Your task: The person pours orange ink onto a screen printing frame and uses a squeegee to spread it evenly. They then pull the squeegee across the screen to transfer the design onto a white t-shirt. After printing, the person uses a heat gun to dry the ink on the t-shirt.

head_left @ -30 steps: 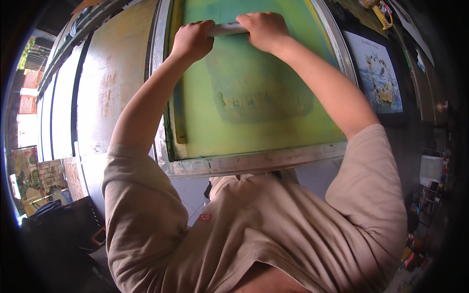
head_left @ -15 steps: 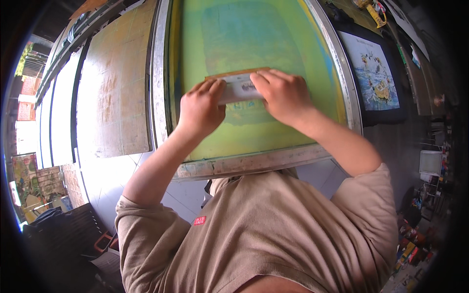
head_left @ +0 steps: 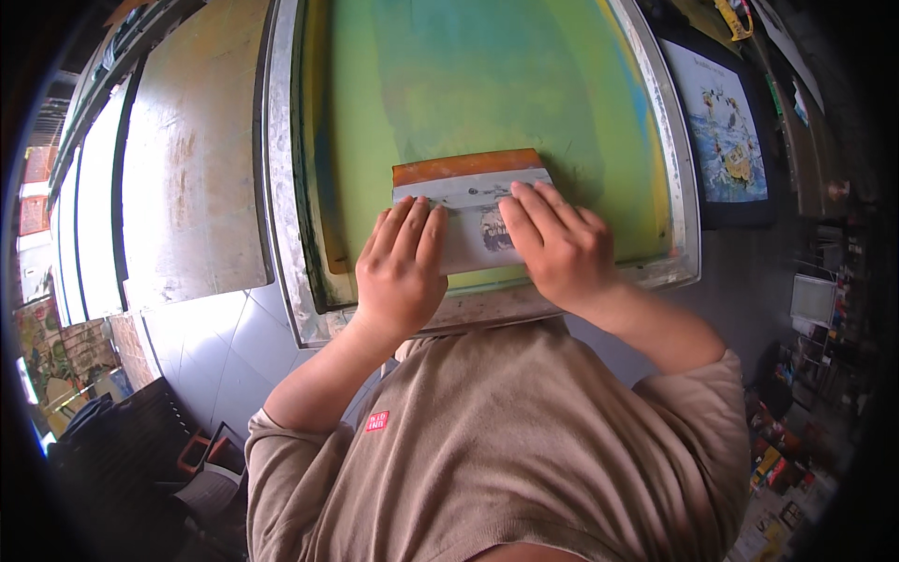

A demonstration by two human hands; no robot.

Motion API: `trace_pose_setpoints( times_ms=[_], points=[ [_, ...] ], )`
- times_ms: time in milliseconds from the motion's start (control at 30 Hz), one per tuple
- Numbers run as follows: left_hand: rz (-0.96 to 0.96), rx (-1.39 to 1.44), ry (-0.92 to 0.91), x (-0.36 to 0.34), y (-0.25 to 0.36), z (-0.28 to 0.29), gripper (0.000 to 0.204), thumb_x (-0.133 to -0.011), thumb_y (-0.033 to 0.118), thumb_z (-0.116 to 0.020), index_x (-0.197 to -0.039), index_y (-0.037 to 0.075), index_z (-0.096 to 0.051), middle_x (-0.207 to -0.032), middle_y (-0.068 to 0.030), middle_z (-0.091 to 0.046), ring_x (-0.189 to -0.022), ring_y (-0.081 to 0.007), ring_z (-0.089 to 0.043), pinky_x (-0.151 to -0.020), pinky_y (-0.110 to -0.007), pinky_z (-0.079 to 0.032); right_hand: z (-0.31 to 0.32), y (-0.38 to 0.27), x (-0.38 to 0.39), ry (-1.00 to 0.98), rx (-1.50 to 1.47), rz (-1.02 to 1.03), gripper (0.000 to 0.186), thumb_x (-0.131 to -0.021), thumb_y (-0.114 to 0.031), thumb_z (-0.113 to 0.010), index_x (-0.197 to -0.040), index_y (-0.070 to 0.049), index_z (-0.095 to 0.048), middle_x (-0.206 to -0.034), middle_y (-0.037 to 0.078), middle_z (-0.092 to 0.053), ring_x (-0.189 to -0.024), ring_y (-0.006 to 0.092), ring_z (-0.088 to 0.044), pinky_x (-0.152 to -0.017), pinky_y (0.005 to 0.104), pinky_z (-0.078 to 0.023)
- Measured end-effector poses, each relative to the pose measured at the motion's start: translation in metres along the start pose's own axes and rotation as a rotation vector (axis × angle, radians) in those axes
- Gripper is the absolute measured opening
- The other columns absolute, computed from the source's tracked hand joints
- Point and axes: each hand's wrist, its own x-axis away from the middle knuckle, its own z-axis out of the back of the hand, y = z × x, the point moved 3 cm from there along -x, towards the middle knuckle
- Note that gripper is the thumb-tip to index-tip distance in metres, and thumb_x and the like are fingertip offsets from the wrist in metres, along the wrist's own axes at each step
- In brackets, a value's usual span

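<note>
Head view: holds pale squeegee with left hand at its left end and right hand toward its right end; has left fingers side by side, slightly bent, closed down over the upper face; has right fingers in much the same pose, likewise with hold of it; can't see either thumb clearly, so can't tell the grip underneath; has squeegee over the near end of green mesh, close to near bar of metal frame, orange blade pointing away from the body; can't tell whether blade edge touches mesh; shows darker patch on mesh beyond blade; has brownish board left of frame, dark-bordered printed picture to the right; shows tiled floor at lower left, beige shirt nearest.
</note>
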Motion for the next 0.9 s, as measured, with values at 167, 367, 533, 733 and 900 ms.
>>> trace_pose_setpoints(
  times_ms=[167,367,533,733,900],
  points=[
    [-0.055,-0.072,0.025,0.011,0.002,-0.005,0.037,-0.068,0.003,-0.055,-0.105,-0.001,-0.057,-0.102,-0.0170,-0.062,-0.098,-0.0320,-0.061,-0.082,-0.043,-0.051,-0.008,-0.006,0.011,0.030,0.038,0.005,0.022,-0.078,-0.010,-0.056,-0.098,-0.002,-0.059,-0.095,0.014,-0.063,-0.084,0.0274,-0.064,-0.053,0.0293,-0.050],
    [0.114,0.087,-0.314,-0.071,-0.030,0.020,0.017,-0.069,0.009,-0.059,-0.085,0.009,-0.062,-0.072,-0.0138,-0.063,-0.071,-0.0331,-0.063,-0.063,-0.043,-0.051,0.014,0.041,-0.053,-0.326,-0.232,-0.132,0.022,-0.071,-0.009,-0.060,-0.091,-0.001,-0.062,-0.081,0.017,-0.064,-0.075,0.0309,-0.064,-0.061,0.0394,-0.051],
    [0.256,0.198,-0.572,-0.120,-0.032,0.060,0.029,-0.062,0.008,-0.065,-0.090,-0.002,-0.067,-0.077,-0.0212,-0.065,-0.075,-0.0332,-0.065,-0.072,-0.037,-0.052,0.031,0.069,-0.102,-0.565,-0.448,-0.082,0.023,-0.063,-0.006,-0.064,-0.084,0.002,-0.062,-0.073,0.018,-0.063,-0.068,0.0334,-0.062,-0.063,0.0405,-0.050],
    [0.321,0.293,-0.700,-0.103,-0.042,0.040,0.033,-0.061,0.010,-0.072,-0.089,-0.004,-0.066,-0.076,-0.0181,-0.066,-0.070,-0.0241,-0.065,-0.065,-0.034,-0.051,0.017,0.061,-0.097,-0.778,-0.519,-0.120,0.024,-0.062,-0.007,-0.065,-0.084,0.003,-0.063,-0.073,0.019,-0.064,-0.068,0.0316,-0.062,-0.063,0.0392,-0.050],
    [0.325,0.282,-0.757,-0.110,-0.040,0.042,0.028,-0.063,0.009,-0.065,-0.089,-0.002,-0.067,-0.079,-0.0210,-0.065,-0.075,-0.0327,-0.065,-0.071,-0.037,-0.053,0.009,0.066,-0.096,-0.817,-0.517,-0.171,0.018,-0.064,-0.006,-0.064,-0.080,0.001,-0.063,-0.073,0.018,-0.064,-0.070,0.0308,-0.063,-0.064,0.0383,-0.051]
  ],
)
